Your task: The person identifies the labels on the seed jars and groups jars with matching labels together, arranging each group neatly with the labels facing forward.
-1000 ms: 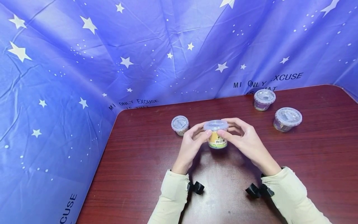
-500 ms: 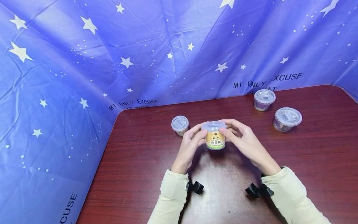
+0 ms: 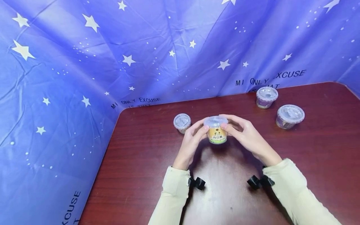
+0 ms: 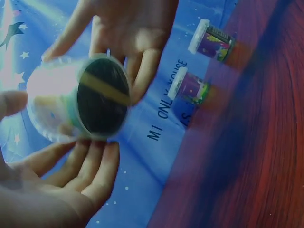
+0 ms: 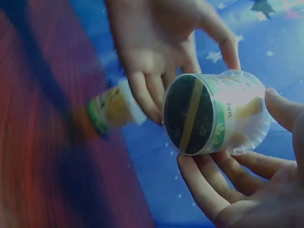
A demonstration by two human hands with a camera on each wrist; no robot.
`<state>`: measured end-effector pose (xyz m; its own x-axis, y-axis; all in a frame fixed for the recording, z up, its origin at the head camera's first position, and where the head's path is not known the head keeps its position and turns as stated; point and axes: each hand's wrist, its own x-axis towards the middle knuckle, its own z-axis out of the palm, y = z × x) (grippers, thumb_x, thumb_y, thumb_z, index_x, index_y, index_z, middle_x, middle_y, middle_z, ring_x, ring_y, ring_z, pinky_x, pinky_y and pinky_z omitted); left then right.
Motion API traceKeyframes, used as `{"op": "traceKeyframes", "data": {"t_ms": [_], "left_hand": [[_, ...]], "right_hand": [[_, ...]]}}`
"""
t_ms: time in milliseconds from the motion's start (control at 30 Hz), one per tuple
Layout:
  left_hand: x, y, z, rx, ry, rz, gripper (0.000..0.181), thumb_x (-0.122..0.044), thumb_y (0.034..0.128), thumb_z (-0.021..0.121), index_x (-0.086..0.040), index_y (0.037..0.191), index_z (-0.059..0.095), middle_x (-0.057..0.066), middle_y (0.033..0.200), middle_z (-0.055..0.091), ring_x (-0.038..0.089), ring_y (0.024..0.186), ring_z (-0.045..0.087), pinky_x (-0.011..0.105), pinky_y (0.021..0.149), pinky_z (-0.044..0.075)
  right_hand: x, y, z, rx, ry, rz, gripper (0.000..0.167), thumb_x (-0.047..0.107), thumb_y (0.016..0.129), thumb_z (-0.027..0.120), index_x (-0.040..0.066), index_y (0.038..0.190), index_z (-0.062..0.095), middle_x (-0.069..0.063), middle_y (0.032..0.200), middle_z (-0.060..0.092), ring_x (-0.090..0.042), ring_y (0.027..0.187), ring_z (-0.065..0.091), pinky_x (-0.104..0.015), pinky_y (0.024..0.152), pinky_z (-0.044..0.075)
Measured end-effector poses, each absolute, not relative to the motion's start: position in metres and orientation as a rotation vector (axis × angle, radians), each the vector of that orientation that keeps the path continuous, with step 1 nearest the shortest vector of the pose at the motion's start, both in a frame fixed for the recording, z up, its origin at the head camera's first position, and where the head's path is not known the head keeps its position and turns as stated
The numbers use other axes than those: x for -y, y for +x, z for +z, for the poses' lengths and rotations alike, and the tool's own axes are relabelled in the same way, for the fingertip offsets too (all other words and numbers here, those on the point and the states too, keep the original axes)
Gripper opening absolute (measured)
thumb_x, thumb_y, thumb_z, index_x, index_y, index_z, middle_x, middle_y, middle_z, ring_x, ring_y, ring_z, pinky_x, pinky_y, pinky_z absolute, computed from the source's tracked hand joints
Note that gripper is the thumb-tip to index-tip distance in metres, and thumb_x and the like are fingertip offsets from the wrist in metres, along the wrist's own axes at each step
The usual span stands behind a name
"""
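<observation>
A small cup (image 3: 217, 134) with a clear lid and a yellow and green label is held up between both hands in the head view. The left hand (image 3: 191, 140) grips its left side and the right hand (image 3: 250, 137) its right side, thumbs on the front near the lid. Both wrist views show the dark base of the cup (image 4: 103, 97) with a yellowish strip across it; in the right wrist view the cup (image 5: 228, 114) has fingers spread around its wall.
Behind the left hand stands a lidded cup (image 3: 182, 122). Two purple lidded cups (image 3: 266, 97) (image 3: 289, 116) stand at the back right of the dark red table (image 3: 135, 150). A blue star-patterned cloth (image 3: 157, 47) hangs behind and at the left.
The held cup has turned so that its label faces the front more fully, and it has shifted slightly. Both hands keep their grip. The head view has tilted slightly.
</observation>
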<state>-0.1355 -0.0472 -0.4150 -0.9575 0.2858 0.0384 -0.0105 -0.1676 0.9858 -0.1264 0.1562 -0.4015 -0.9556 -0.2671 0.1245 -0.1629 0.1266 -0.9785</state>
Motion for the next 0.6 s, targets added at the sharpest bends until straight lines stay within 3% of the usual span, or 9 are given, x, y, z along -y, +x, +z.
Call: {"op": "traceKeyframes", "data": {"t_ms": [233,433,600], "left_hand": [[0.047,-0.149,-0.417,-2.003,0.260,2.202,0.045,-0.019,0.0979,0.057,-0.004,0.140,0.054,0.014,0.134,0.060,0.014,0.115,0.058,0.038,0.103,0.048],[0.046,-0.155,-0.422,-2.087,0.192,2.147,0.049,-0.017,0.0942,0.061,-0.004,0.141,0.052,0.012,0.137,0.058,0.019,0.122,0.056,0.035,0.108,0.043],[0.041,-0.161,-0.428,-2.125,0.139,2.124,0.054,-0.010,0.0918,0.057,0.000,0.144,0.048,0.017,0.139,0.056,0.021,0.121,0.056,0.032,0.105,0.046]], "right_hand": [[-0.155,-0.153,-0.406,-2.316,-0.475,-1.856,0.050,0.027,0.100,0.060,0.010,0.146,0.048,-0.011,0.137,0.058,-0.011,0.117,0.060,-0.017,0.092,0.050],[-0.157,-0.161,-0.413,-2.328,-0.495,-1.787,0.054,0.026,0.097,0.065,0.011,0.146,0.047,-0.009,0.139,0.057,-0.026,0.126,0.056,-0.016,0.092,0.048],[-0.158,-0.170,-0.421,-2.347,-0.497,-1.748,0.054,0.025,0.096,0.066,0.009,0.145,0.048,-0.011,0.138,0.058,-0.028,0.126,0.056,-0.015,0.091,0.048]]}}
